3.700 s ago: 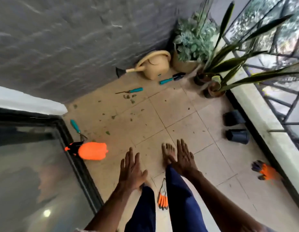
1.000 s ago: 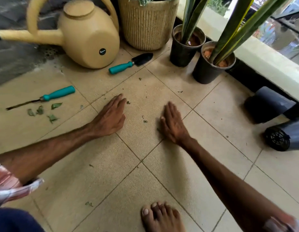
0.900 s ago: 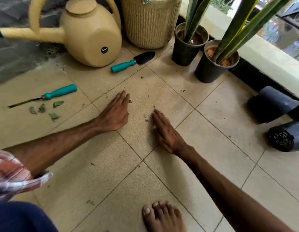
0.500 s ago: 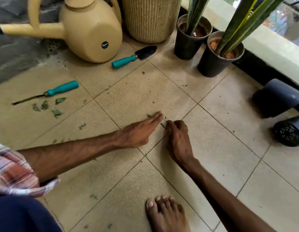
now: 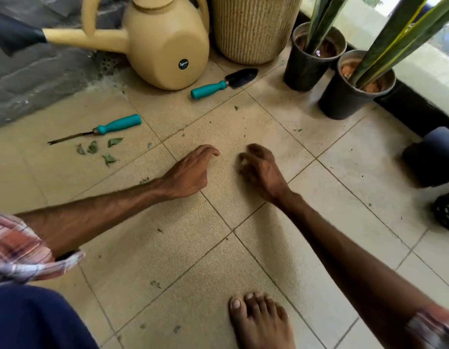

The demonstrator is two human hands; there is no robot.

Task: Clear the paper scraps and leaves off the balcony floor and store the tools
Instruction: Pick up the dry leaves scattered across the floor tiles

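Head-camera view looking down on a beige tiled balcony floor (image 5: 193,260), with a crouching person reaching both bare arms forward. The left hand (image 5: 190,172) and right hand (image 5: 261,170) rest near each other on one tile without touching, each with its fingers curled in toward the palm. Whether either has hold of any debris cannot be told (the right one is blurred). The biggest torn leaves (image 5: 100,149) lie well to the left, just beside a teal-handled weeder (image 5: 117,124). Tiny green flecks dot the tiles around the hands and near a bare foot (image 5: 258,321), and no paper scraps can be made out. A teal-handled trowel (image 5: 223,83) lies just beside a cream watering can (image 5: 168,46). Likely risks from here: crumbs this small could slip out of loosely curled fingers and scatter again, flecks by the foot or in the grout lines could be missed, and a hand sweeping left toward the leaves could catch the weeder's thin metal tip
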